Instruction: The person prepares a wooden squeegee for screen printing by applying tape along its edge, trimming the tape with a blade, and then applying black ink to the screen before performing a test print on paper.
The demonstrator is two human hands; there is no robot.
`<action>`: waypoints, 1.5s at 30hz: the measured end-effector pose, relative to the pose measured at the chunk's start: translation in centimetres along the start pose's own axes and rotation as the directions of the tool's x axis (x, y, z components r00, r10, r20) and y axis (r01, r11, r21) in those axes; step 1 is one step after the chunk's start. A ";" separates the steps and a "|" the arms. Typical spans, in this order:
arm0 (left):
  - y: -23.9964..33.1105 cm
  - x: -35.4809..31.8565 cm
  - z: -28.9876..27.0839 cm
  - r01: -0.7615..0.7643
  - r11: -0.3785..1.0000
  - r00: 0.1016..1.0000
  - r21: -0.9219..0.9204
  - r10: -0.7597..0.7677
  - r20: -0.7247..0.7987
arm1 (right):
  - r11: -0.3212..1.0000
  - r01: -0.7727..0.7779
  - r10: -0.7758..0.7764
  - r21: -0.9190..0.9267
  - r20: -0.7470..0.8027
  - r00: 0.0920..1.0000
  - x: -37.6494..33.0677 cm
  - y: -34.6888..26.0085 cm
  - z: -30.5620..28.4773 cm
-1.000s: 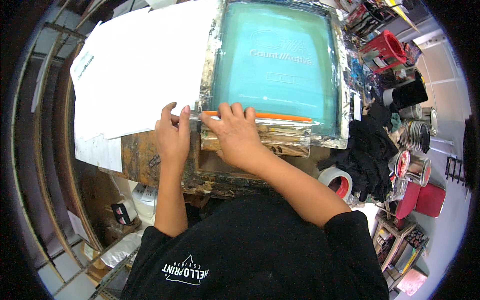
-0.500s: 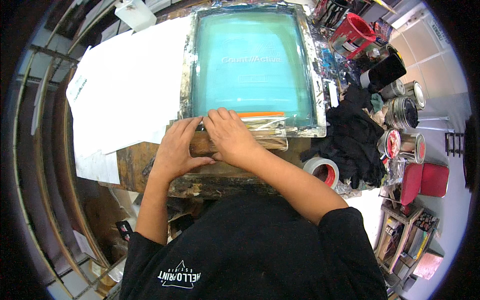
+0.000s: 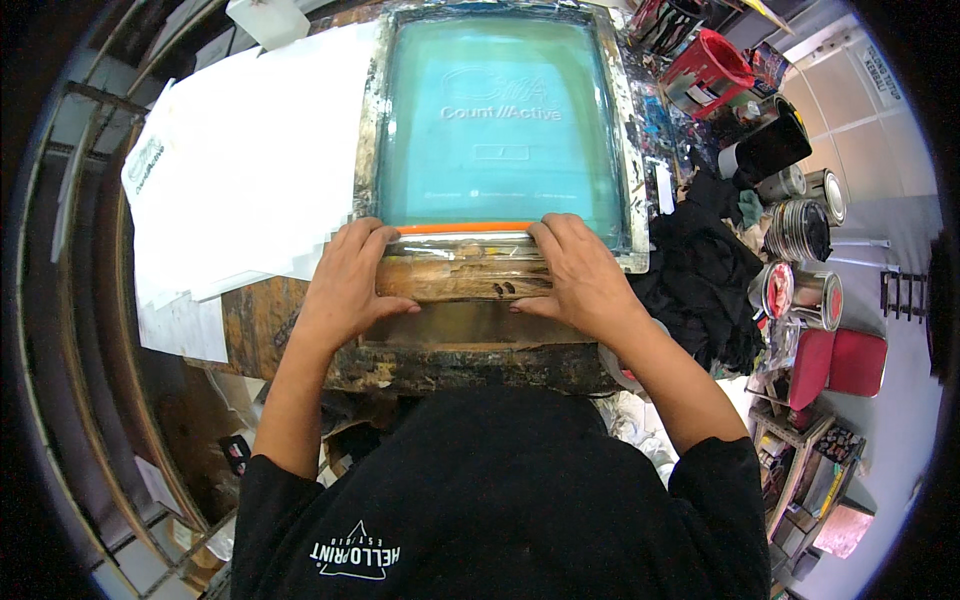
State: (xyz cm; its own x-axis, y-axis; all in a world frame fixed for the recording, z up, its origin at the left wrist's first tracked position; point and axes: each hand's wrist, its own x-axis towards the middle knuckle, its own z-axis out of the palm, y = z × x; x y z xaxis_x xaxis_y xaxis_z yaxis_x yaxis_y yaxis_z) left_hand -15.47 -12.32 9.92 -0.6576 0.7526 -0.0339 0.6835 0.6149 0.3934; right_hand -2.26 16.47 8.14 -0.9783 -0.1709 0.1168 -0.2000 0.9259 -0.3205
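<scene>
A wooden squeegee [image 3: 465,272] with an orange blade edge lies across the near end of a printing screen [image 3: 505,150]. The screen has teal mesh with faint lettering and a paint-smeared frame. My left hand [image 3: 350,275] grips the squeegee's left end, fingers over the top and thumb on the near side. At its right end my right hand [image 3: 580,275] is closed in the same way. The blade's orange strip shows between my hands, against the mesh's near edge. My palms hide both ends of the handle.
White paper sheets [image 3: 250,160] are piled left of the screen. To the right lie a crumpled black cloth [image 3: 705,280], a red bucket [image 3: 705,72] and several paint cans [image 3: 822,195]. A roll of tape [image 3: 622,372] is mostly hidden behind my right forearm. Metal rails stand at far left.
My right hand has moved from the squeegee's left part to its right end, baring the middle of the handle. My left hand stays at the left end.
</scene>
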 end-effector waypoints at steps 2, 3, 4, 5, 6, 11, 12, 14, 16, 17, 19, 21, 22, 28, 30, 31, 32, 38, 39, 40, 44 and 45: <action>0.0 0.0 -0.1 0.005 1.000 1.000 -0.013 -0.005 0.004 | 0.996 -0.077 0.078 -0.040 0.043 0.996 0.0 -0.4 -0.6; 0.1 0.1 -0.2 0.014 1.000 1.000 -0.016 -0.014 0.020 | 0.992 -0.113 0.116 -0.060 0.064 0.991 0.0 -0.7 -0.7; 0.2 0.3 -0.4 0.023 1.000 0.999 -0.019 -0.022 0.036 | 0.989 -0.137 0.141 -0.052 0.085 0.986 0.1 -0.8 -0.7; 0.2 0.3 -0.5 0.032 0.999 0.998 -0.023 -0.031 0.053 | 0.986 -0.162 0.165 -0.045 0.106 0.980 0.1 -1.0 -0.6; 0.2 0.3 -0.4 0.031 0.999 0.998 -0.021 -0.030 0.046 | 0.981 -0.188 0.191 -0.039 0.127 0.973 0.1 -1.1 -0.6; -0.2 -0.1 0.2 0.014 1.000 0.999 0.012 -0.015 0.046 | 0.967 -0.149 0.186 -0.207 0.169 0.968 0.4 -1.9 -1.0; 0.1 0.0 0.1 -0.031 0.999 0.998 0.045 0.029 0.053 | 0.960 -0.169 0.214 -0.224 0.195 0.957 0.6 -2.1 -1.0; 1.3 0.5 0.0 -0.123 0.986 0.991 0.109 0.116 0.072 | 0.986 -0.059 0.077 -0.157 0.110 0.991 1.0 -2.4 -0.2; 1.8 1.2 1.2 -0.254 0.963 0.966 0.091 0.248 0.073 | 0.991 0.047 -0.035 -0.122 0.094 0.995 1.6 -3.2 0.9; 1.8 1.3 2.0 -0.318 0.945 0.947 0.082 0.313 0.073 | 0.989 0.088 -0.074 -0.120 0.119 0.990 2.0 -3.7 1.5; 1.5 1.4 3.4 -0.324 0.926 0.945 0.195 0.309 0.105 | 0.982 0.112 -0.090 -0.152 0.146 0.985 2.6 -4.3 2.9; 1.5 1.3 4.1 -0.318 0.906 0.948 0.281 0.295 0.122 | 0.972 0.124 -0.099 -0.200 0.133 0.986 2.2 -4.1 3.7; 1.6 1.1 4.3 -0.308 0.899 0.951 0.312 0.283 0.123 | 0.966 0.129 -0.102 -0.223 0.129 0.986 2.1 -4.0 4.0; 1.6 0.4 5.6 -0.265 0.884 0.964 0.386 0.238 0.117 | 0.931 0.123 -0.077 -0.343 0.143 0.987 2.3 -4.9 3.9; 1.4 0.1 5.9 -0.271 0.879 0.963 0.393 0.248 0.108 | 0.960 0.118 -0.079 -0.256 0.159 0.984 2.4 -4.6 3.4; 1.3 -0.1 5.9 -0.276 0.875 0.961 0.397 0.258 0.100 | 0.971 0.117 -0.082 -0.210 0.165 0.983 2.6 -4.4 3.3; 1.2 -0.2 5.9 -0.280 0.872 0.960 0.402 0.266 0.091 | 0.977 0.112 -0.085 -0.181 0.148 0.985 2.7 -4.2 3.3; 0.7 0.6 5.2 -0.338 0.907 0.941 0.252 0.329 0.077 | 0.990 0.035 -0.012 -0.137 0.164 0.986 1.9 -3.1 3.5; 0.7 0.5 5.2 -0.332 0.906 0.943 0.261 0.325 0.070 | 0.982 0.005 0.032 -0.190 0.188 0.982 1.1 -2.9 3.0; 0.8 0.4 5.3 -0.330 0.905 0.943 0.267 0.325 0.066 | 0.969 -0.028 0.081 -0.244 0.209 0.974 0.2 -2.7 2.6; 0.8 -0.2 5.7 -0.278 0.924 0.960 0.263 0.277 0.040 | 0.937 -0.107 0.174 -0.334 0.178 0.969 -1.8 -2.2 2.1; 0.6 -0.3 5.9 -0.255 0.926 0.966 0.278 0.259 0.022 | 0.931 -0.114 0.183 -0.346 0.173 0.968 -1.9 -2.3 2.0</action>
State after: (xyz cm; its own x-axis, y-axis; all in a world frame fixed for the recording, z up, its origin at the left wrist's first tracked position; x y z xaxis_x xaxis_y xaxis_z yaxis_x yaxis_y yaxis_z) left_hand -13.00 -10.80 4.77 -0.4506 0.8914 0.0487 0.8888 0.4429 0.1178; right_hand -0.09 13.98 6.79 -0.9926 -0.0544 -0.1082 -0.0562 0.9983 0.0133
